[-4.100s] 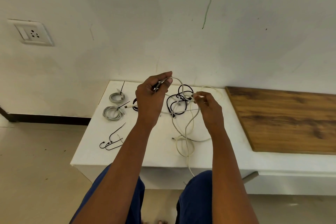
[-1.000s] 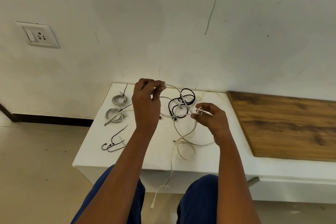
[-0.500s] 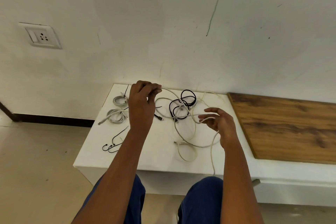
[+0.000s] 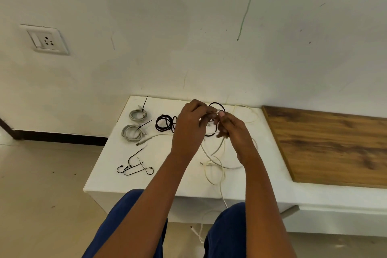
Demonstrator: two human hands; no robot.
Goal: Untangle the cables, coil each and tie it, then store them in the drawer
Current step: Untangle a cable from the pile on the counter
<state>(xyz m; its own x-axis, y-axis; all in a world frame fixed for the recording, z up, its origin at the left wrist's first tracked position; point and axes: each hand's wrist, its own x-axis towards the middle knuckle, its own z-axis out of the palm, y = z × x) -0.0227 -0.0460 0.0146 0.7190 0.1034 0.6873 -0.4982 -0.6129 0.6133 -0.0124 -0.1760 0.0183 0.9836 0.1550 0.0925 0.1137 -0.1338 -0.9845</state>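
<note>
Both hands are raised close together above the far middle of the white table (image 4: 109, 182), working on a white cable (image 4: 215, 165). The left hand (image 4: 190, 125) has its fingers curled and pinches the cable near its top, and the right hand (image 4: 234, 130) just beside it also grips the same cable with bent fingers, thumb tip showing at the top. From the hands the white cable drops in loose loops onto the table, runs over the near edge and hangs toward the floor between the person's blue-clad knees. A black cable (image 4: 164, 123) lies partly coiled just left of the left hand, its other loops hidden behind the hands. At the far left of the table sit two grey coiled cables (image 4: 134, 132), each bound with a black zip tie. Nearer, loose black zip ties (image 4: 134, 165) lie scattered. A wooden board (image 4: 335, 148) covers the surface to the right, and a wall socket (image 4: 45, 40) sits at far left.
</note>
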